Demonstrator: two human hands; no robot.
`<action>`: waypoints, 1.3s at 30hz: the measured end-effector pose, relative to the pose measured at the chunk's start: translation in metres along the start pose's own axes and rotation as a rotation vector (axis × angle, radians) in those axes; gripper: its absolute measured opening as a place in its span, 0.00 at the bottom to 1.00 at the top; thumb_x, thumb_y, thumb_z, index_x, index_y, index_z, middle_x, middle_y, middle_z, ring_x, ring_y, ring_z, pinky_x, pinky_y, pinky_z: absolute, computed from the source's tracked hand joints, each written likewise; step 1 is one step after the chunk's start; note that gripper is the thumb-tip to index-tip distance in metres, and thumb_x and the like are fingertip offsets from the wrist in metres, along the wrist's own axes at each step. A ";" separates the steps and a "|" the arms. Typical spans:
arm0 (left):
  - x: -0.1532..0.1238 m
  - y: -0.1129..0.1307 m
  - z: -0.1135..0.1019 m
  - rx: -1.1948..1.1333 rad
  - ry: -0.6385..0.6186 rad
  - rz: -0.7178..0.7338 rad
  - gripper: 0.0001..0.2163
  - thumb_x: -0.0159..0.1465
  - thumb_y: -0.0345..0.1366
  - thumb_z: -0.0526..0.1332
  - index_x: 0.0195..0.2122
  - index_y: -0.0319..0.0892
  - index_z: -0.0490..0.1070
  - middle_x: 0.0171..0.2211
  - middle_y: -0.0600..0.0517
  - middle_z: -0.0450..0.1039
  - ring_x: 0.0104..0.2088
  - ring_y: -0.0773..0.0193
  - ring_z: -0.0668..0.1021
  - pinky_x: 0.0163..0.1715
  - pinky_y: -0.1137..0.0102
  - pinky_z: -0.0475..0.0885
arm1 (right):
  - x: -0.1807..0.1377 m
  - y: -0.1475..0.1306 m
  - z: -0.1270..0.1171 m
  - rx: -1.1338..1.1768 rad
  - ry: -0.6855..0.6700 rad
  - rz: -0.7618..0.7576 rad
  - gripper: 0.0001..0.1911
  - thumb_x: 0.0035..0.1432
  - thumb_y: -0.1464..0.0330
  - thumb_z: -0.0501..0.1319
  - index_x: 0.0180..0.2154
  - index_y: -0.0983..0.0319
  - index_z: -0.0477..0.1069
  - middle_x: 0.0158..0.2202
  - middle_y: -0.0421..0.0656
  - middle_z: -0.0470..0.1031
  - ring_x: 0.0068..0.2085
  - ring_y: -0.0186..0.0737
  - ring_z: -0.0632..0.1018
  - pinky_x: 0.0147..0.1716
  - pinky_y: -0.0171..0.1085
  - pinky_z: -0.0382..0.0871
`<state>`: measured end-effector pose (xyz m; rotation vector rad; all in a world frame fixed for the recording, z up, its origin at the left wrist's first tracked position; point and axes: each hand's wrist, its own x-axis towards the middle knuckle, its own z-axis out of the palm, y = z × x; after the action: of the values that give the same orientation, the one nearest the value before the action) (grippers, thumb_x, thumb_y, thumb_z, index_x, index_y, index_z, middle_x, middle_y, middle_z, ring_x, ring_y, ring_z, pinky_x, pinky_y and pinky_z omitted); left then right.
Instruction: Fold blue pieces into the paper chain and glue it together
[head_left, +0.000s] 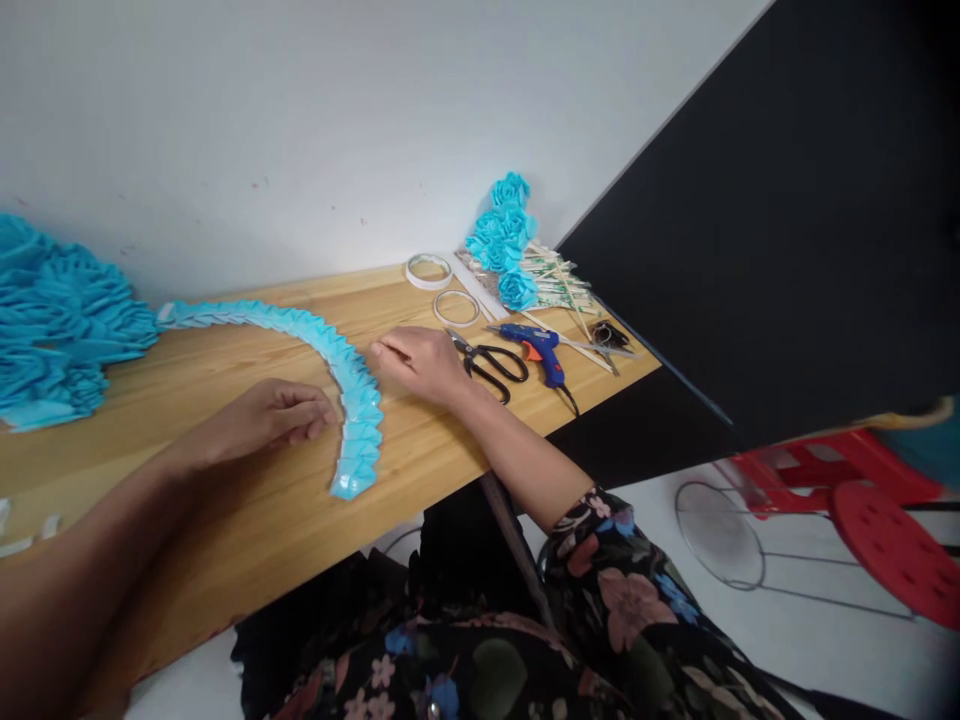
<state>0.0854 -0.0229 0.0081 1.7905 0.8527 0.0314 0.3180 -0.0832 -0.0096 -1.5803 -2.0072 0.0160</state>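
Observation:
A long curved strip of folded light-blue crepe paper (349, 375) lies on the wooden table, bending from the far left towards the near edge. My left hand (289, 415) rests at its inner side, fingers curled together, with the fingertips close to the strip's edge. On the outer side is my right hand (420, 362), closed with thumb and forefinger together beside the strip. Whether either hand holds anything small is hidden by the fingers. Black-handled scissors (491, 362) lie just right of my right hand, and a blue glue gun (536, 348) lies beyond them.
Blue paper flowers (71, 315) are heaped at the left. More paper roses (504, 235) stand at the back right by wooden sticks (566, 285). Two tape rolls, a wide one (429, 284) and a narrow one (456, 322), lie nearby. A black panel (765, 220) rises at the right.

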 end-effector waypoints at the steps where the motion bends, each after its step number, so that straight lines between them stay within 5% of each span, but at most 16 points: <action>1: 0.000 -0.001 0.000 0.007 0.001 0.002 0.11 0.61 0.43 0.60 0.28 0.45 0.77 0.22 0.55 0.68 0.24 0.68 0.68 0.23 0.77 0.61 | -0.003 0.001 -0.006 -0.047 0.016 0.000 0.21 0.70 0.61 0.49 0.28 0.60 0.71 0.29 0.42 0.75 0.32 0.35 0.72 0.34 0.36 0.58; 4: 0.003 -0.003 -0.001 0.049 -0.017 0.012 0.11 0.60 0.43 0.59 0.29 0.43 0.76 0.23 0.55 0.69 0.25 0.68 0.69 0.24 0.76 0.63 | -0.026 0.015 -0.036 -0.191 0.107 0.114 0.21 0.69 0.63 0.49 0.26 0.60 0.70 0.28 0.43 0.75 0.32 0.37 0.72 0.33 0.37 0.58; 7: 0.007 -0.007 -0.002 0.094 -0.053 0.026 0.13 0.60 0.45 0.58 0.32 0.40 0.76 0.24 0.53 0.69 0.25 0.68 0.70 0.24 0.75 0.63 | -0.069 0.049 -0.074 -0.376 0.262 0.500 0.19 0.67 0.65 0.50 0.27 0.62 0.72 0.29 0.45 0.77 0.31 0.39 0.73 0.33 0.37 0.59; 10: 0.010 -0.012 -0.004 0.105 -0.052 0.054 0.14 0.59 0.45 0.58 0.33 0.40 0.76 0.24 0.53 0.69 0.24 0.68 0.70 0.23 0.75 0.64 | -0.112 0.083 -0.100 -0.512 0.193 0.831 0.16 0.64 0.64 0.53 0.37 0.64 0.77 0.37 0.51 0.80 0.36 0.45 0.76 0.35 0.38 0.62; 12: 0.011 -0.016 -0.004 0.096 -0.050 0.074 0.13 0.59 0.44 0.58 0.33 0.41 0.77 0.24 0.53 0.70 0.24 0.69 0.70 0.22 0.75 0.64 | -0.130 0.097 -0.105 -0.497 0.066 0.908 0.19 0.63 0.59 0.55 0.42 0.64 0.79 0.40 0.53 0.81 0.40 0.49 0.78 0.37 0.40 0.64; 18: 0.014 -0.022 -0.004 0.100 -0.026 0.124 0.11 0.60 0.40 0.59 0.33 0.40 0.78 0.23 0.52 0.71 0.22 0.71 0.70 0.21 0.76 0.65 | -0.123 0.092 -0.094 -0.470 -0.104 0.992 0.24 0.60 0.53 0.56 0.46 0.61 0.79 0.45 0.53 0.81 0.45 0.55 0.80 0.41 0.43 0.68; 23: 0.014 -0.019 -0.001 0.121 -0.028 0.191 0.11 0.61 0.39 0.59 0.31 0.39 0.78 0.23 0.52 0.72 0.22 0.70 0.71 0.24 0.75 0.67 | -0.114 0.098 -0.093 -0.476 -0.102 1.026 0.21 0.57 0.56 0.59 0.45 0.62 0.78 0.40 0.53 0.81 0.43 0.55 0.80 0.41 0.46 0.70; 26: 0.014 -0.022 -0.002 0.144 -0.024 0.224 0.11 0.61 0.40 0.59 0.30 0.39 0.78 0.23 0.52 0.73 0.23 0.71 0.71 0.25 0.75 0.67 | -0.122 0.107 -0.093 -0.253 0.017 1.039 0.16 0.55 0.60 0.60 0.41 0.62 0.77 0.32 0.48 0.79 0.35 0.49 0.79 0.35 0.44 0.72; 30: 0.015 -0.026 -0.005 0.179 -0.073 0.266 0.11 0.60 0.41 0.62 0.31 0.40 0.79 0.24 0.53 0.74 0.25 0.70 0.73 0.27 0.75 0.66 | -0.135 0.106 -0.089 0.318 0.263 0.951 0.13 0.53 0.61 0.61 0.39 0.60 0.74 0.27 0.41 0.74 0.26 0.38 0.73 0.22 0.37 0.68; 33: 0.013 -0.025 -0.006 0.206 -0.144 0.336 0.10 0.59 0.42 0.64 0.33 0.40 0.79 0.28 0.54 0.76 0.28 0.70 0.74 0.31 0.75 0.66 | -0.139 0.089 -0.087 0.523 0.404 0.860 0.11 0.51 0.62 0.64 0.37 0.60 0.74 0.29 0.40 0.74 0.24 0.32 0.68 0.19 0.32 0.63; 39: 0.004 -0.015 -0.001 0.332 -0.231 0.371 0.08 0.59 0.40 0.64 0.32 0.41 0.78 0.28 0.55 0.77 0.28 0.70 0.74 0.31 0.75 0.63 | -0.142 0.033 -0.095 0.688 0.536 0.703 0.13 0.52 0.61 0.68 0.39 0.58 0.74 0.35 0.39 0.72 0.30 0.30 0.71 0.24 0.29 0.68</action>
<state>0.0796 -0.0182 -0.0059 2.1951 0.3662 -0.0800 0.4080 -0.2319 -0.0024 -1.5125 -0.8350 0.4506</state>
